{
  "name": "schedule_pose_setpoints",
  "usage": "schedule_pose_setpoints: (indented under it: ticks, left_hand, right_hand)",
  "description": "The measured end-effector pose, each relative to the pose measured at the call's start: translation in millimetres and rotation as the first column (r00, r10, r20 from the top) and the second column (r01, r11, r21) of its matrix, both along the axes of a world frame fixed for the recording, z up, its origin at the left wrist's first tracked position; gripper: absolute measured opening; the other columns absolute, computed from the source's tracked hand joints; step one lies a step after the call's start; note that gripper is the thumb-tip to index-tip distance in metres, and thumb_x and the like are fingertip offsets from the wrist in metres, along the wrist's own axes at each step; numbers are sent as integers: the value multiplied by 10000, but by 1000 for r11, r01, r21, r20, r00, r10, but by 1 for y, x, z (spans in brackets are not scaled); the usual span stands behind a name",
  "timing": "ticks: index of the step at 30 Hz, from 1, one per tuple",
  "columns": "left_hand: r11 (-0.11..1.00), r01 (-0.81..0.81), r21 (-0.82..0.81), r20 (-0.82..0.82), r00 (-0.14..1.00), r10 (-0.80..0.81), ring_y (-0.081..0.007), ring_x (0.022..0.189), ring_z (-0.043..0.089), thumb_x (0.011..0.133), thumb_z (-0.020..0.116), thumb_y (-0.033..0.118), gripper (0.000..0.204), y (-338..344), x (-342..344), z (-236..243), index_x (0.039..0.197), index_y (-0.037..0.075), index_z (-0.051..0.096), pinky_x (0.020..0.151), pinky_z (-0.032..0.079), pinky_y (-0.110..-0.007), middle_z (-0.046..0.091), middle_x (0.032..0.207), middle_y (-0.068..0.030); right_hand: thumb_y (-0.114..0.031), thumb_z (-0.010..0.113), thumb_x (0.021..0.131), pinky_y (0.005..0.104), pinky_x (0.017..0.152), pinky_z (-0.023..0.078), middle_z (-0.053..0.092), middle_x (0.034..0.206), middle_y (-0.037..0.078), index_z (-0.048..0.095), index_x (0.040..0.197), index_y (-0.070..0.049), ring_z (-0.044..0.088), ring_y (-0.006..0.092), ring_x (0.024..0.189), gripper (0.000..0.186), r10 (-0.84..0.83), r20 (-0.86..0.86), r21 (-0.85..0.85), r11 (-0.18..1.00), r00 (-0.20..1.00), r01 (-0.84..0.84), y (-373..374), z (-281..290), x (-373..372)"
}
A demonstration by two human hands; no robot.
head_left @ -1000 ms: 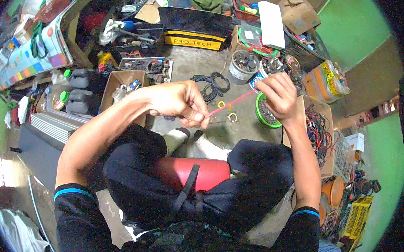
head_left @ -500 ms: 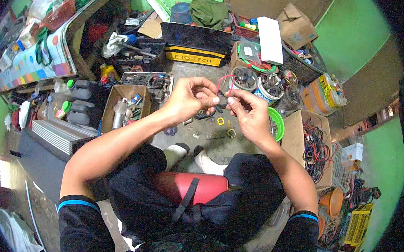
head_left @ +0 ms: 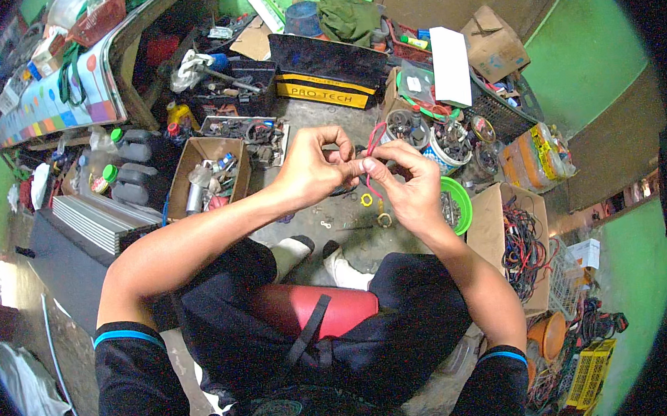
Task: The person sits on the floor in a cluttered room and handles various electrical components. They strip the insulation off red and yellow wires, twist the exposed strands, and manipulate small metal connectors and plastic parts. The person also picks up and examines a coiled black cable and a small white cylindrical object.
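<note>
Head view: both hands were up over the floor, out past the lap, fingertips meeting at a thin red strand (head_left: 371, 142) — the strand was mid-handling, held in the air between them, not set down. Left hand (head_left: 311, 167) was half curled, thumb and finger tips pressed together at the strand; right hand (head_left: 411, 183) was also partly closed, thumb and index pinching it. Couldn't tell which fingers bore on it exactly, they overlapped. Done, as far as visible: strand bent into a narrow loop above the fingertips, a short length showing below. Left to do, by judgement: the loop looked loose rather than drawn tight, so probably only partway — whether the ends were crossed or twisted was hidden. Yellow ring (head_left: 361, 199) and tan ring (head_left: 384, 225) lay on the floor, untouched. Green basin (head_left: 469, 206) with small parts sat near the right forearm, cardboard box (head_left: 487, 220) of tangled wires just beside it, both untouched too.
</note>
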State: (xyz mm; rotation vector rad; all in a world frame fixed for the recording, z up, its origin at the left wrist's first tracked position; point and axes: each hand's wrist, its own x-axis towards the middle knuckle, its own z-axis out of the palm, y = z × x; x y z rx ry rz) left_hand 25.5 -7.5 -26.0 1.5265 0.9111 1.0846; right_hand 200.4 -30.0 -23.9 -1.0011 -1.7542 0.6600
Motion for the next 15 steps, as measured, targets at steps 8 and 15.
schedule_pose_setpoints:
  ticks: [8, 15]
  left_hand:
    - [974, 220, 48, -48, 975, -218, -119, 912, 622, 730, 764, 9, 448, 12, -11, 6, 1142, -25, 589, 792, 517, -284, 657, 983, -64]
    - [981, 194, 23, 101, 976, -195, -163, 1004, 618, 830, 692, 72, 418, 11, -14, 20, 1214, -42, 574, 911, 493, -330, 667, 1085, -134]
  right_hand:
    - [-133, 680, 845, 286, 657, 468, 634, 806, 97, 672, 880, 40, 594, 163, 723, 177, -22, 28, 29, 999, 999, 21, 8, -1, 11]
    - [-81, 615, 877, 276, 595, 469, 634, 772, 102, 663, 941, 43, 599, 148, 661, 147, 139, 52, -53, 989, 989, -136, -1, 1, 3]
